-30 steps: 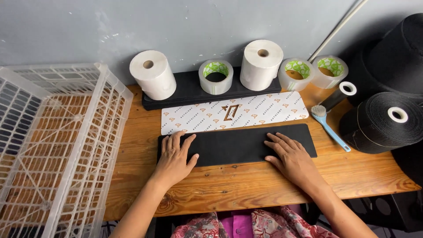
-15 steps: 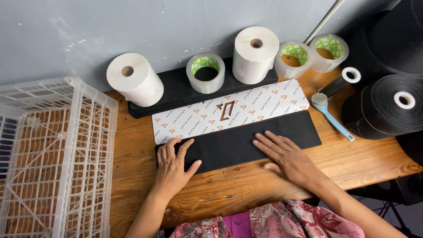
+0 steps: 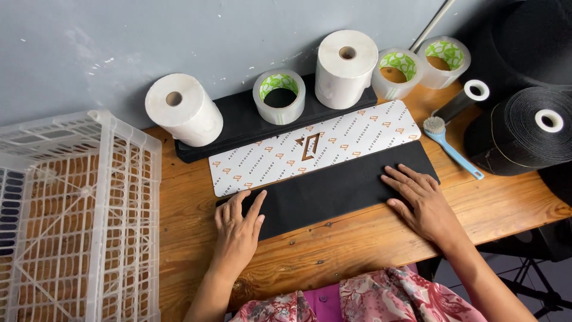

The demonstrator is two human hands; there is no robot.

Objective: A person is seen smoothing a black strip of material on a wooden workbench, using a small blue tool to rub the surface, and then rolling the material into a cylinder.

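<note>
A long black fabric strip [image 3: 336, 188] lies flat on the wooden table [image 3: 357, 250]. My left hand [image 3: 237, 229] rests flat on its left end, fingers spread. Pressed flat on the strip's right end is my right hand [image 3: 420, 200]. Just behind the strip lies a white patterned card panel [image 3: 316, 146] with orange marks. Neither hand grips anything.
Against the grey wall stand two white paper rolls [image 3: 183, 110] [image 3: 345, 67], three clear tape rolls [image 3: 279, 95] and a black pad [image 3: 238, 122]. A blue brush [image 3: 453, 149] and big black rolls [image 3: 524, 134] lie at right. A white plastic crate [image 3: 77, 220] fills the left.
The view has tilted and shifted, so the table now looks slanted. Both hands stay flat on the black strip, the right one slightly further right along it.
</note>
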